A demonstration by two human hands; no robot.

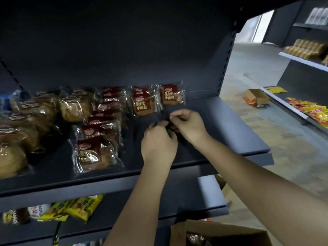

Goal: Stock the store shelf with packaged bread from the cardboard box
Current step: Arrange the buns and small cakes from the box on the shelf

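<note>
On the dark shelf (230, 125) lie clear-wrapped breads with dark red labels: one pack at the back (172, 95), a short stack beside it (143, 105), and a row running toward the front (94, 153). Unlabelled golden buns (76, 105) fill the shelf's left part. My left hand (158, 141) and my right hand (188, 125) hover close together over the bare shelf, just in front of the back packs. Their fingers are curled and the fingertips meet around a small dark spot that I cannot make out. The open cardboard box (221, 233) stands at the bottom right, with a wrapped item showing inside.
The shelf below carries yellow snack packs (76, 206) on its left. Across the aisle, a second rack (301, 59) holds bread and bright yellow-red packets (312, 110). A small open carton (257, 98) lies on the concrete floor.
</note>
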